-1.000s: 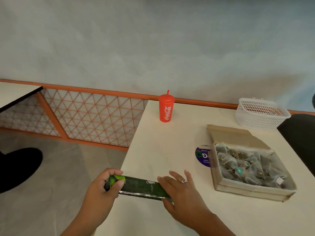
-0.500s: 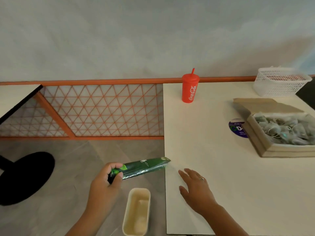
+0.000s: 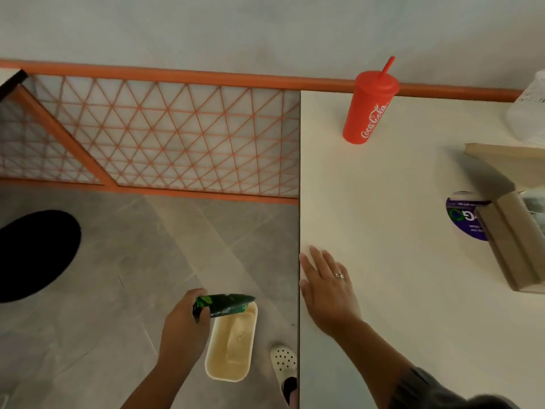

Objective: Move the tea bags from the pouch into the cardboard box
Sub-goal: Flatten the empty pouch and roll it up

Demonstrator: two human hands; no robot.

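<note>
My left hand (image 3: 184,320) grips the flattened green pouch (image 3: 224,304) off the left side of the table, just above the rim of a cream bin (image 3: 231,343) on the floor. My right hand (image 3: 327,287) lies flat with straight fingers on the white table (image 3: 398,178), at its left edge. The cardboard box (image 3: 513,240) sits at the right edge of the view, mostly cut off. A few tea bags (image 3: 535,202) show inside it.
A red cup with a straw (image 3: 370,107) stands at the back of the table. A white basket (image 3: 530,113) is at the far right, and a purple round sticker (image 3: 464,215) lies beside the box. Orange lattice railing (image 3: 165,134) runs behind; a white shoe (image 3: 283,361) is by the bin.
My left hand carried the pouch off the table and down to the bin on the floor. My right hand let go of it and now rests flat at the table edge. The view turned left.
</note>
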